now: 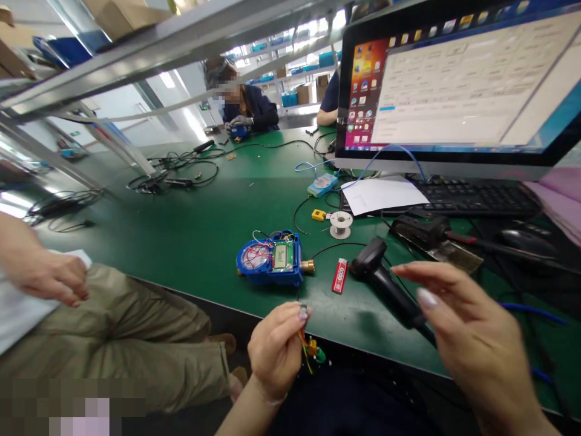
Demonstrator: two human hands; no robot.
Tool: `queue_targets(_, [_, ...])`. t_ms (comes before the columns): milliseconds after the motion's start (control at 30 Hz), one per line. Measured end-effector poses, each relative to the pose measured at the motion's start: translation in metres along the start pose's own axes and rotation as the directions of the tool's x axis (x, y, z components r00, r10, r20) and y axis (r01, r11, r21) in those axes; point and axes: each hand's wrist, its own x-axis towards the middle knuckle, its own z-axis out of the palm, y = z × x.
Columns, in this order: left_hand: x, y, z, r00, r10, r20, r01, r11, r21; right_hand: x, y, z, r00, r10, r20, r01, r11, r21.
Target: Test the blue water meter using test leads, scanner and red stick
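Note:
Near the table's front edge, my left hand (276, 348) pinches a small grey connector (303, 310) between thumb and fingertips. Coloured wires (305, 342) and a green-and-yellow piece (318, 352) hang below it. My right hand (476, 339) is raised at the right, thumb and fingers apart, with nothing between them. Just beyond it lies a black handheld barcode scanner (385, 284). A blue meter housing (272, 275) with exposed wires, a small lit display (281, 255) and a brass fitting (308, 266) sits on the table ahead of my left hand.
A red-and-white box (339, 276), a wire spool (340, 225) and a yellow piece (318, 215) lie mid-table. Behind them are paper (381, 195), a keyboard (481, 198) and a monitor (454, 91). Black cables (177, 169) lie far left. One person (254, 106) works opposite; another's hand (49, 275) is at left.

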Motion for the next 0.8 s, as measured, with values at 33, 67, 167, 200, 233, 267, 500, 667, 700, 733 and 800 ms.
queue_targets(33, [-0.003,-0.001,0.004,0.997,-0.073,0.012,0.073,0.996,-0.043,-0.001,0.006,0.008,0.998,-0.031,0.049,0.031,1.000,0.002])
queue_targets(67, [-0.005,-0.001,0.008,0.990,-0.137,0.033,0.140,0.987,-0.075,-0.003,0.014,0.018,0.993,-0.067,0.098,0.069,0.998,-0.011])
queue_targets(167, [-0.010,-0.002,0.019,0.955,-0.281,0.094,0.289,0.952,-0.097,-0.016,0.044,0.047,0.955,-0.190,0.226,0.224,0.965,-0.136])
queue_targets(200, [-0.011,-0.002,0.023,0.941,-0.318,0.119,0.328,0.941,-0.077,-0.020,0.054,0.056,0.941,-0.212,0.263,0.266,0.946,-0.188])
queue_targets(233, [-0.011,-0.003,0.028,0.925,-0.348,0.154,0.358,0.933,-0.042,-0.023,0.063,0.063,0.930,-0.219,0.295,0.293,0.928,-0.232])
queue_targets(267, [-0.011,-0.005,0.034,0.909,-0.366,0.201,0.372,0.928,0.008,-0.025,0.070,0.069,0.923,-0.214,0.320,0.305,0.915,-0.266])
queue_targets(500, [-0.010,-0.018,0.061,0.787,-0.339,0.515,0.132,0.909,0.396,-0.014,0.090,0.077,0.951,-0.143,0.276,0.236,0.909,-0.344])
queue_targets(667, [0.015,-0.017,0.015,0.937,-0.181,0.299,0.047,0.913,0.404,-0.007,0.083,0.082,0.948,-0.126,0.291,0.246,0.872,-0.424])
queue_targets(700, [0.022,-0.022,-0.001,0.963,-0.159,0.218,0.048,0.897,0.440,-0.005,0.080,0.084,0.944,-0.133,0.303,0.261,0.861,-0.435])
queue_targets(733, [0.029,-0.029,-0.016,0.977,-0.149,0.154,0.058,0.875,0.481,-0.004,0.077,0.086,0.939,-0.143,0.313,0.277,0.853,-0.443])
queue_targets(800, [0.042,-0.050,-0.046,0.981,-0.172,0.087,0.097,0.831,0.548,0.000,0.071,0.090,0.932,-0.160,0.325,0.301,0.843,-0.447])
